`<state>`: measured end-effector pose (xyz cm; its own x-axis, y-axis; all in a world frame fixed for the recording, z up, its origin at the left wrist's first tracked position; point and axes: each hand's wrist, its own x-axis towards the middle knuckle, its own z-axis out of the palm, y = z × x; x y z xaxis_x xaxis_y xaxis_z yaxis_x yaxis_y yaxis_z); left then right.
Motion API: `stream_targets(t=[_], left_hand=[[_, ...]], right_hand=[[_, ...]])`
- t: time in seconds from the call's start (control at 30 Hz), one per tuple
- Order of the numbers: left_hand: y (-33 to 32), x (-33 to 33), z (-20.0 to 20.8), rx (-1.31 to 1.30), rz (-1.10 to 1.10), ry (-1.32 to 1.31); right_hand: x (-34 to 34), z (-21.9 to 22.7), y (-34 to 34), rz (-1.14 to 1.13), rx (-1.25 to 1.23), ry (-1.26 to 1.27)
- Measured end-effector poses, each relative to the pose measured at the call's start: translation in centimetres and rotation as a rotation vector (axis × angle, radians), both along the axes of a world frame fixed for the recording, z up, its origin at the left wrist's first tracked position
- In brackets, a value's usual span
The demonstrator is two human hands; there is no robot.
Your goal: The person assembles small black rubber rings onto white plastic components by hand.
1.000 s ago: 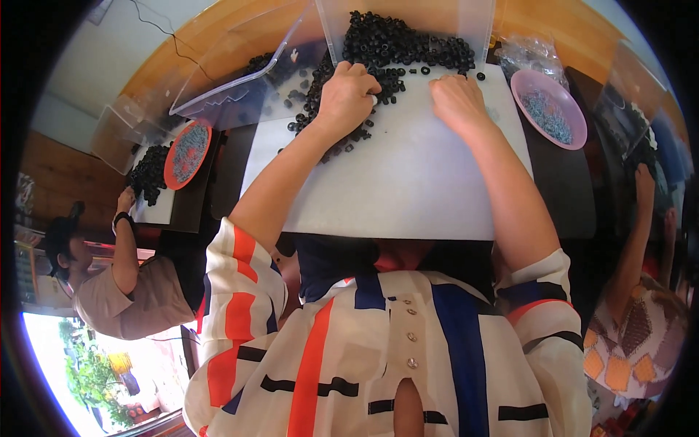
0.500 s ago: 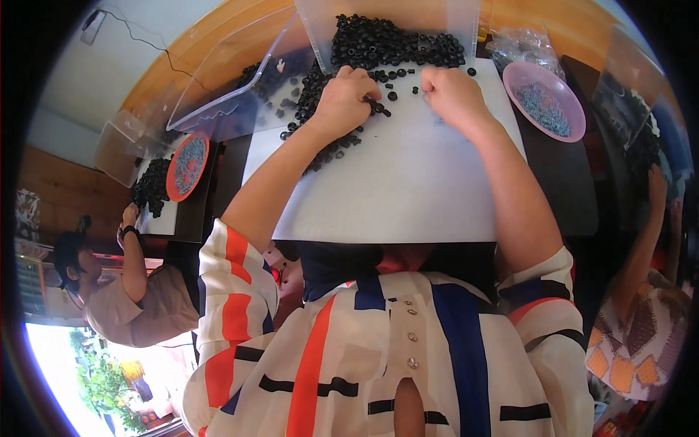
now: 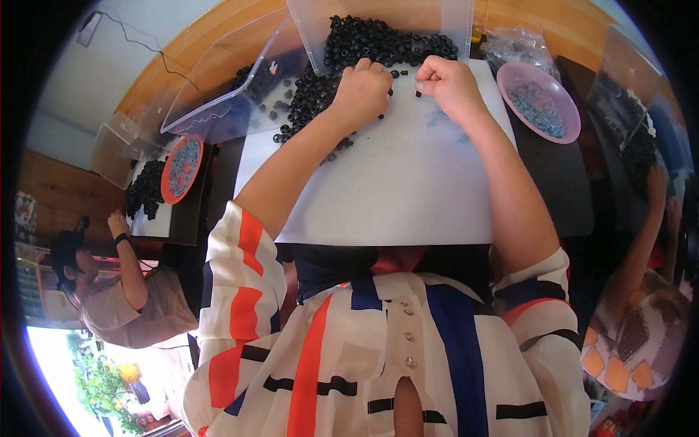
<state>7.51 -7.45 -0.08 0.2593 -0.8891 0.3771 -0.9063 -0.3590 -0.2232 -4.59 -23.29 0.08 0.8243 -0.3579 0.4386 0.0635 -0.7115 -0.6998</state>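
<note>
A heap of small black ring-like parts [image 3: 309, 102] spreads over a white board [image 3: 386, 197]. Over the right side of that heap is my left hand [image 3: 362, 95], its fingers curled inward. Black bits peek out at its edge, but what its fingertips hold is hidden. To its right, my right hand [image 3: 450, 86] has thumb and forefinger pinched on a small black part [image 3: 419, 93], just above the board. A few loose black parts [image 3: 395, 73] lie between the hands.
A clear plastic bin [image 3: 466, 29] with more black parts is at the back. A pink bowl [image 3: 571, 124] of small grey pieces sits right, beside a clear bag [image 3: 520, 47]. Left are a tilted clear lid [image 3: 218, 95] and a red bowl [image 3: 167, 186]. People work on both sides.
My right hand has turned and now pinches a small black part in plain sight. My left hand has shifted slightly right, covering the dark pieces that showed beside its fingers.
</note>
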Motion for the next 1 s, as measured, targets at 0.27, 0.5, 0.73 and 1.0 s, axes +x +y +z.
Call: stream_targets(t=[0.27,0.5,0.73,1.0], left_hand=[[4.4,-4.6,1.5,-0.565,0.105,1.477],[6.9,-5.9,1.1,-0.714,0.03,1.754],[8.1,-5.6,0.1,-0.9,-0.035,1.952],[8.9,-4.8,-0.1,-0.766,-0.046,1.869]], right_hand=[[-0.4,0.7,2.6,0.362,0.613,-0.003],[-0.9,0.6,5.7,0.474,0.618,0.011],[-1.1,-0.4,7.8,0.317,-0.17,-0.334],[-0.7,0.2,5.9,0.478,0.101,-0.109]])
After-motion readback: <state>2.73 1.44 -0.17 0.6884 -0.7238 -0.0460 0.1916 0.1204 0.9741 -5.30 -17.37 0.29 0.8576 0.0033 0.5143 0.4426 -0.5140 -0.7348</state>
